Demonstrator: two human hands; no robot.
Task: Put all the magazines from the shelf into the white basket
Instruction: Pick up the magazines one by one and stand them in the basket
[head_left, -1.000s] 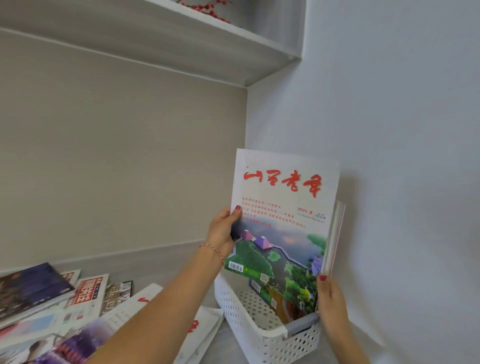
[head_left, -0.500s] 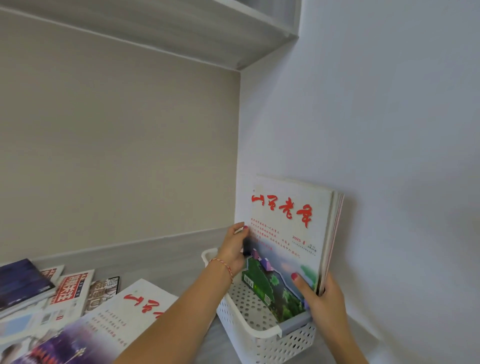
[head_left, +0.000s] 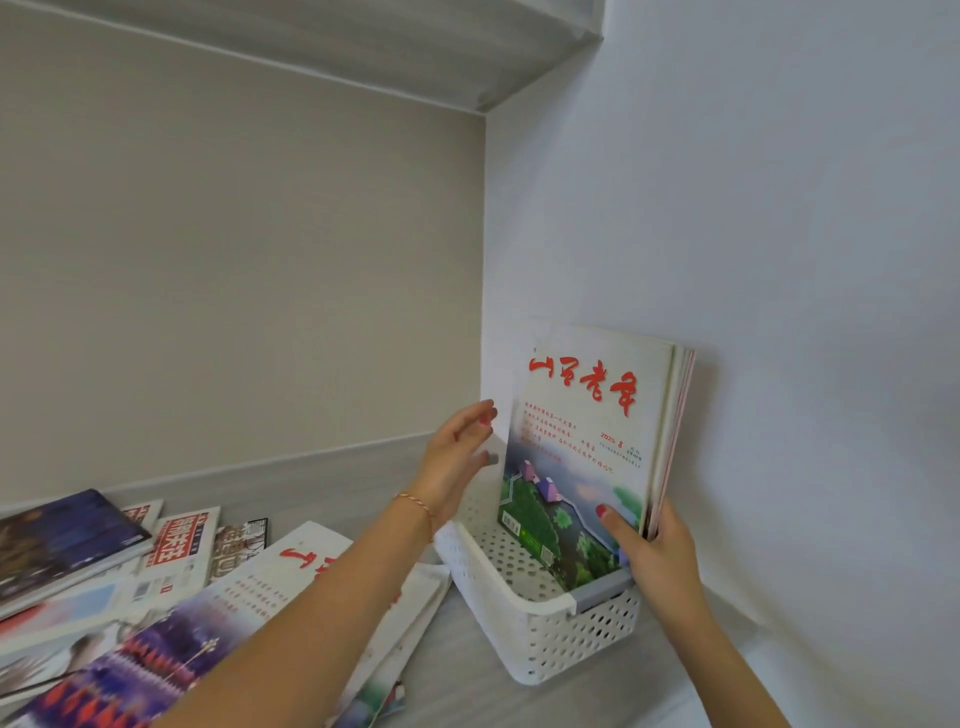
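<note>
Since the earlier frames the stack of magazines (head_left: 592, 447) has been lowered into the white basket (head_left: 540, 623), and the left hand (head_left: 457, 470) has been taken off its edge. That hand is now held just beside the stack's left edge with the fingers spread and nothing gripped; whether a fingertip grazes the cover cannot be told.

The stack is stood on end, its long axis close to upright and tipped a little to the right, so that the top leans toward the pale wall (head_left: 779, 260). The front cover, with red lettering near the top and a green landscape lower down, is turned toward the camera. The bottom edge is sunk inside the basket and hidden by the rim.

The stack is pinched near its lower right corner by the right hand (head_left: 657, 553): the thumb is pressed on the cover, while the fingers are hidden behind.

More magazines (head_left: 171, 582) are spread flat on the shelf (head_left: 467, 691) to the left of the basket, partly covered by the left forearm and cut off at the frame's edge. Their small print is too blurred to be read.
</note>
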